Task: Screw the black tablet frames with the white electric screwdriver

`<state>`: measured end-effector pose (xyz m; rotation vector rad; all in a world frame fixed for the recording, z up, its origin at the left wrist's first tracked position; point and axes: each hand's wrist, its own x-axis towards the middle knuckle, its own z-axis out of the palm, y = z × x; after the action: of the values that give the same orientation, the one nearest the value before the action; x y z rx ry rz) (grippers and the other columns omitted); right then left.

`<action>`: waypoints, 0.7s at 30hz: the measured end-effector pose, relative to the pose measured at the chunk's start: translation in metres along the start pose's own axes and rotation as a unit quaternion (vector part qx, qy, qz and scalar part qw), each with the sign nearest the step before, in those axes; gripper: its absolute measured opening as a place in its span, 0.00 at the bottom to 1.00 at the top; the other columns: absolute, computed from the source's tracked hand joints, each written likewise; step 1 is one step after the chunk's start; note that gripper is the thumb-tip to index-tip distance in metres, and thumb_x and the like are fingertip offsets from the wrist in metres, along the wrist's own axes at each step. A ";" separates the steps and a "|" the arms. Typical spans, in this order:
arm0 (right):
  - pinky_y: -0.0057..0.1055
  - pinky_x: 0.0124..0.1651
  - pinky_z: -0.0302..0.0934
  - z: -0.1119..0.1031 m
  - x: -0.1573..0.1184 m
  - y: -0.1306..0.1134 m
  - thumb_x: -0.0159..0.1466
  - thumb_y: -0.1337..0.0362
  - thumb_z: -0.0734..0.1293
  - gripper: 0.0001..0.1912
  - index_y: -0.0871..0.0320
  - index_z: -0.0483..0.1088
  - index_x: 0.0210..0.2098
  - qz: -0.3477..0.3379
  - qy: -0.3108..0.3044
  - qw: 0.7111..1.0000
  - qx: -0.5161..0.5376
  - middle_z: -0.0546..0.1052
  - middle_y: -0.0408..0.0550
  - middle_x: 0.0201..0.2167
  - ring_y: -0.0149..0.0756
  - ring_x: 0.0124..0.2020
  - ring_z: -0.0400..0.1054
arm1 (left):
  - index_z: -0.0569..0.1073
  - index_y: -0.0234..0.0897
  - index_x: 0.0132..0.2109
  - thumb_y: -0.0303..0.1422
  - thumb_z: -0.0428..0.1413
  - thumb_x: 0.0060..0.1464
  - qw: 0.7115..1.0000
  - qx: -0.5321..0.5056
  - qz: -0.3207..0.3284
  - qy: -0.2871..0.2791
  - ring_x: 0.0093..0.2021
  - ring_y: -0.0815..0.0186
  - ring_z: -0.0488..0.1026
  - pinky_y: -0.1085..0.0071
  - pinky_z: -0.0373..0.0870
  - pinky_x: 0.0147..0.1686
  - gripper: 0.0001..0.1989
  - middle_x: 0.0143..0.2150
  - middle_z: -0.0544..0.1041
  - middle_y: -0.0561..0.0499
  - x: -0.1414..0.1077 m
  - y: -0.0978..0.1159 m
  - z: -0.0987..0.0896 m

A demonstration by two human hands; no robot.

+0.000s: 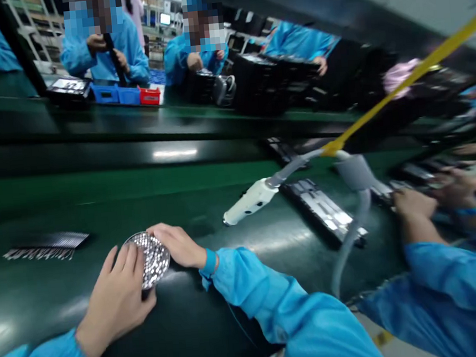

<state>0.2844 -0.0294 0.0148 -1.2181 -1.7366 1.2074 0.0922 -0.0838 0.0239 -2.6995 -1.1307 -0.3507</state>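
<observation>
A round dish (pixel 155 258) of small shiny metal pieces is between my two hands; the pieces are too small to name. My left hand (pixel 120 289) curls over its left edge, fingers on top and thumb low at the near side. At the upper right rim, my right hand (pixel 179 243) grips with its fingers closed, a blue band around the wrist. A white handheld tool (pixel 251 201) on a grey hose is off to the right of the dish, touched by neither hand. On the left lies a dark strip (pixel 54 244) with a row of small metal ends.
Right of the tool, a dark tray of flat silvery parts (pixel 324 207) lies on the green bench. A yellow strap (pixel 404 83) holds up the hose (pixel 354 246). A co-worker's hands (pixel 418 207) work at far right. Across the bench are blue bins (pixel 116 94) and a red bin (pixel 149 95).
</observation>
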 end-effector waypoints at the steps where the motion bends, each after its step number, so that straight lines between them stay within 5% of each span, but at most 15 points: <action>1: 0.39 0.60 0.61 -0.001 -0.004 -0.002 0.72 0.50 0.54 0.23 0.57 0.73 0.46 0.004 0.010 1.000 -0.014 0.78 0.51 0.47 0.39 0.52 0.70 | 0.73 0.16 0.56 0.36 0.52 0.55 1.000 0.008 0.012 0.008 0.58 0.38 0.69 0.43 0.64 0.60 0.28 0.58 0.71 0.24 -0.006 0.001 0.003; 6: 0.32 0.63 0.59 0.005 0.012 -0.017 0.71 0.58 0.60 0.13 0.53 0.74 0.45 -0.013 -0.050 0.998 -0.032 0.78 0.43 0.48 0.34 0.54 0.70 | 0.76 0.22 0.53 0.35 0.52 0.55 0.996 0.014 0.073 0.039 0.56 0.39 0.71 0.46 0.68 0.57 0.23 0.54 0.74 0.28 0.011 0.002 0.013; 9: 0.32 0.63 0.60 0.007 0.025 -0.021 0.72 0.57 0.57 0.15 0.52 0.73 0.48 -0.001 -0.078 0.997 -0.028 0.78 0.42 0.50 0.33 0.55 0.71 | 0.76 0.24 0.53 0.40 0.52 0.57 0.995 0.016 0.087 0.043 0.54 0.41 0.72 0.45 0.68 0.56 0.25 0.52 0.75 0.29 0.031 -0.011 0.013; 13: 0.40 0.62 0.61 0.000 0.010 -0.018 0.73 0.51 0.54 0.21 0.56 0.71 0.51 0.046 -0.032 0.997 -0.049 0.76 0.50 0.53 0.41 0.57 0.70 | 0.74 0.19 0.53 0.43 0.50 0.56 0.994 0.044 0.074 0.068 0.53 0.39 0.72 0.42 0.67 0.55 0.30 0.54 0.74 0.25 0.013 -0.023 0.009; 17: 0.42 0.63 0.58 -0.005 -0.003 -0.023 0.71 0.51 0.60 0.17 0.55 0.72 0.47 0.047 -0.029 0.995 -0.081 0.77 0.48 0.51 0.43 0.57 0.69 | 0.74 0.15 0.51 0.40 0.50 0.56 0.990 0.051 0.087 0.096 0.51 0.36 0.73 0.42 0.69 0.52 0.29 0.53 0.73 0.21 -0.014 -0.014 0.012; 21: 0.37 0.66 0.56 0.000 0.023 -0.034 0.70 0.51 0.62 0.14 0.51 0.72 0.47 0.024 -0.085 0.993 -0.080 0.77 0.42 0.52 0.38 0.58 0.69 | 0.76 0.18 0.50 0.41 0.51 0.57 0.988 0.042 0.112 0.096 0.52 0.36 0.73 0.44 0.70 0.52 0.27 0.51 0.75 0.23 0.007 -0.010 0.020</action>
<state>0.2669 -0.0122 0.0470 -1.2876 -1.9707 1.2511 0.0921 -0.0667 0.0072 -2.6168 -0.7630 -0.5004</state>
